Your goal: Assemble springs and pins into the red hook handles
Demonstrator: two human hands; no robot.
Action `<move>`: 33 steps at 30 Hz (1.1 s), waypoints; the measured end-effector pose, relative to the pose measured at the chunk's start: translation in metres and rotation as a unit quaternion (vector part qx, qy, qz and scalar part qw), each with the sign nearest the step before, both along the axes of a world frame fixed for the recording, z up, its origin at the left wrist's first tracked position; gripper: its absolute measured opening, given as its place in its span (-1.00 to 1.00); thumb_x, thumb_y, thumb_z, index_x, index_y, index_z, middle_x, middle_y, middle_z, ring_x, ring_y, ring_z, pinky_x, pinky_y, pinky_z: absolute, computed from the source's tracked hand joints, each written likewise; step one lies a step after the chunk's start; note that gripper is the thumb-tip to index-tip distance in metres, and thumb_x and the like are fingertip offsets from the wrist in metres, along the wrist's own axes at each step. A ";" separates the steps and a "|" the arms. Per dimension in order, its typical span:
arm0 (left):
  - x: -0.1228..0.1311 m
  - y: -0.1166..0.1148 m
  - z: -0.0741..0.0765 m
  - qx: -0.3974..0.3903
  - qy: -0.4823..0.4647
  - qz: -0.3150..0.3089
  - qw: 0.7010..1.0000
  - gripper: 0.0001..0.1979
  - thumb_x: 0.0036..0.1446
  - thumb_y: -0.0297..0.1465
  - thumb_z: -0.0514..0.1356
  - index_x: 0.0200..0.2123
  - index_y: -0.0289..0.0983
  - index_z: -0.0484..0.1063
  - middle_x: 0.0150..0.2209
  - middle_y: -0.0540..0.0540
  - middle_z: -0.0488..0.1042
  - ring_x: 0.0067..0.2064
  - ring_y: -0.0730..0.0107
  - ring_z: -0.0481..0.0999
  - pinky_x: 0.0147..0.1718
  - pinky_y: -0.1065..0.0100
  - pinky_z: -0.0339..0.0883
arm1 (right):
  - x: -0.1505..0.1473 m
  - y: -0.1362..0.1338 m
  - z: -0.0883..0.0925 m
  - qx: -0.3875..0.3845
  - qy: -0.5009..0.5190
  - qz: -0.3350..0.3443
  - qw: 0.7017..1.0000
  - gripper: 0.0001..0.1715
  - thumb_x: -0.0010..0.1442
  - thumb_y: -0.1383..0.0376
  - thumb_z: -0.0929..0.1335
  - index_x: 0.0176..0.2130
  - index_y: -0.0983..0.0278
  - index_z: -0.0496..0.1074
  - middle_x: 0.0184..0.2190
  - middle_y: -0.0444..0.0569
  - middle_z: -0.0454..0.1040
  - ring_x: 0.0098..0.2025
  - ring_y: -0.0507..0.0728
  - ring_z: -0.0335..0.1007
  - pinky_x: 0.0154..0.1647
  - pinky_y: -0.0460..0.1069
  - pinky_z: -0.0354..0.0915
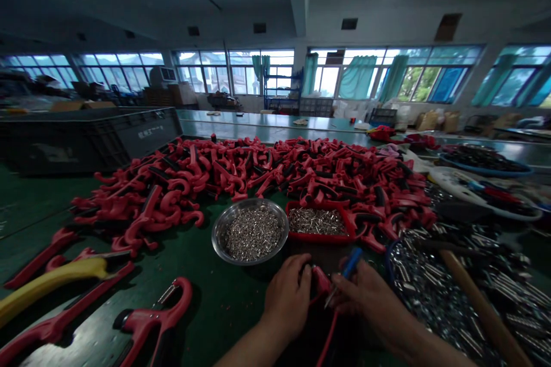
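One red part (321,280) gripped by left hand (287,291); right hand (365,292) grasps blue-handled tool (352,262). Likely tool work; next needs steady aim.

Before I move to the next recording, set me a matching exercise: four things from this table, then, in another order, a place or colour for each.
Things
1. tool
2. bowl
3. tray
4. wooden handle

Places or colours
A. across metal parts, picture's right side
B. red
C. in the right hand
D. silver

Right pairs: 1-C, 2-D, 3-B, 4-A
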State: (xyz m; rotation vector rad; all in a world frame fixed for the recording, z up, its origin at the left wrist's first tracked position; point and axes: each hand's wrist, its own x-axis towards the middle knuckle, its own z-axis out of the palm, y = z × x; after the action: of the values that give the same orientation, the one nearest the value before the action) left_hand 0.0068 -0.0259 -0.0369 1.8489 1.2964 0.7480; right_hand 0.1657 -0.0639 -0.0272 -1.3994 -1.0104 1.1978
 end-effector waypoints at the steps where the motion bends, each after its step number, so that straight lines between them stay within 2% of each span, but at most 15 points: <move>1: 0.000 0.000 0.000 -0.003 -0.004 -0.001 1.000 -0.59 0.18 -0.29 -0.13 -0.01 -0.27 0.32 0.02 -0.09 0.34 0.03 0.37 0.30 0.03 0.41 0.11 | -0.002 0.000 0.001 -0.001 -0.010 0.011 1.000 -0.56 -0.03 0.09 0.40 -0.29 0.24 0.14 -0.54 -0.17 0.42 -0.54 0.10 0.42 -0.57 -0.02 0.36; 4: -0.002 0.001 -0.001 -0.008 -0.009 -0.009 1.000 -0.59 0.18 -0.29 -0.12 0.01 -0.27 0.31 0.03 -0.08 0.33 0.04 0.37 0.29 0.03 0.42 0.10 | 0.002 -0.003 0.005 0.010 -0.037 0.010 0.999 -0.56 -0.04 0.06 0.39 -0.29 0.22 0.14 -0.55 -0.19 0.41 -0.54 0.12 0.43 -0.56 0.01 0.38; 9: -0.002 -0.001 0.001 -0.001 0.013 -0.012 1.000 -0.58 0.11 -0.25 -0.02 0.03 -0.25 0.29 0.04 -0.08 0.31 0.03 0.32 0.30 0.01 0.39 0.13 | 0.017 -0.006 0.009 0.091 -0.110 -0.072 0.987 -0.56 -0.04 0.04 0.38 -0.29 0.18 0.13 -0.49 -0.16 0.42 -0.43 0.17 0.45 -0.46 0.05 0.43; 14: -0.002 -0.002 0.003 0.005 0.025 -0.016 1.000 -0.55 0.04 -0.29 0.05 0.03 -0.25 0.27 0.04 -0.07 0.31 0.02 0.31 0.30 0.01 0.38 0.13 | 0.014 -0.007 0.001 0.126 -0.156 -0.051 0.978 -0.67 0.07 0.08 0.32 -0.26 0.15 0.12 -0.44 -0.13 0.43 -0.41 0.16 0.45 -0.41 0.06 0.43; 16: -0.003 -0.002 0.004 0.003 0.028 -0.017 0.999 -0.54 0.03 -0.28 0.06 0.04 -0.24 0.27 0.05 -0.08 0.30 0.03 0.29 0.29 0.01 0.36 0.13 | 0.016 -0.006 0.003 0.137 -0.234 -0.046 0.961 -0.73 0.09 0.10 0.30 -0.27 0.15 0.15 -0.46 -0.13 0.44 -0.43 0.16 0.44 -0.40 0.05 0.40; 18: -0.003 -0.003 0.004 0.000 0.031 -0.016 0.999 -0.53 0.03 -0.27 0.07 0.04 -0.24 0.27 0.05 -0.08 0.30 0.02 0.28 0.31 -0.01 0.34 0.16 | 0.022 0.000 0.012 0.175 -0.363 -0.061 0.913 -0.82 0.12 0.12 0.26 -0.31 0.15 0.20 -0.47 -0.11 0.45 -0.43 0.16 0.43 -0.39 0.04 0.36; 20: -0.003 -0.004 0.004 0.000 0.034 -0.017 0.999 -0.53 0.03 -0.26 0.06 0.04 -0.24 0.27 0.05 -0.09 0.30 0.02 0.27 0.31 -0.01 0.34 0.16 | 0.031 0.013 0.023 0.217 -0.462 -0.078 0.856 -0.86 0.14 0.16 0.22 -0.34 0.17 0.24 -0.43 -0.08 0.44 -0.39 0.16 0.42 -0.35 0.03 0.32; 21: -0.002 -0.003 0.004 0.002 0.036 -0.016 0.999 -0.53 0.03 -0.26 0.06 0.04 -0.25 0.27 0.05 -0.10 0.30 0.03 0.27 0.30 0.00 0.34 0.15 | 0.035 0.024 0.028 0.228 -0.486 -0.081 0.840 -0.87 0.14 0.18 0.21 -0.34 0.18 0.25 -0.40 -0.07 0.44 -0.37 0.15 0.41 -0.32 0.03 0.31; 24: -0.002 -0.002 0.004 0.006 0.044 -0.018 0.999 -0.51 0.04 -0.25 0.05 0.05 -0.28 0.26 0.07 -0.13 0.29 0.07 0.25 0.26 0.03 0.32 0.12 | 0.049 0.067 0.035 0.199 -0.499 -0.072 0.840 -0.85 0.13 0.23 0.28 -0.27 0.25 0.29 -0.43 -0.10 0.43 -0.40 0.09 0.39 -0.33 -0.01 0.31; 28: -0.002 0.001 0.000 -0.008 0.046 -0.031 0.998 -0.48 0.03 -0.26 0.04 0.07 -0.30 0.23 0.09 -0.15 0.24 0.06 0.21 0.27 0.02 0.29 0.14 | 0.062 0.121 0.028 0.119 -0.517 -0.079 0.844 -0.80 0.22 0.26 0.26 -0.18 0.35 0.31 -0.39 -0.11 0.41 -0.44 0.02 0.37 -0.43 -0.03 0.34; 30: -0.001 0.000 -0.002 -0.008 0.047 -0.035 0.998 -0.48 0.03 -0.27 0.05 0.08 -0.30 0.22 0.09 -0.15 0.24 0.03 0.21 0.30 0.00 0.29 0.17 | 0.064 0.137 0.025 0.084 -0.544 -0.068 0.832 -0.77 0.22 0.24 0.26 -0.17 0.34 0.33 -0.33 -0.09 0.41 -0.40 0.02 0.37 -0.40 -0.01 0.35; 33: -0.002 -0.003 0.000 0.020 0.057 -0.037 0.997 -0.49 0.02 -0.30 0.06 0.08 -0.30 0.22 0.10 -0.15 0.23 0.01 0.23 0.32 -0.02 0.31 0.21 | 0.061 0.144 0.027 0.047 -0.596 -0.037 0.801 -0.77 0.19 0.22 0.29 -0.20 0.33 0.35 -0.27 -0.07 0.41 -0.31 0.07 0.37 -0.31 0.04 0.34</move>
State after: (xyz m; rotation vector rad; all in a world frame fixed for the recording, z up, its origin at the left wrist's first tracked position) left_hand 0.0048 -0.0284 -0.0367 1.9848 1.2843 0.6412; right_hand 0.2271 0.0800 -0.0007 -2.1004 -1.7712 0.0382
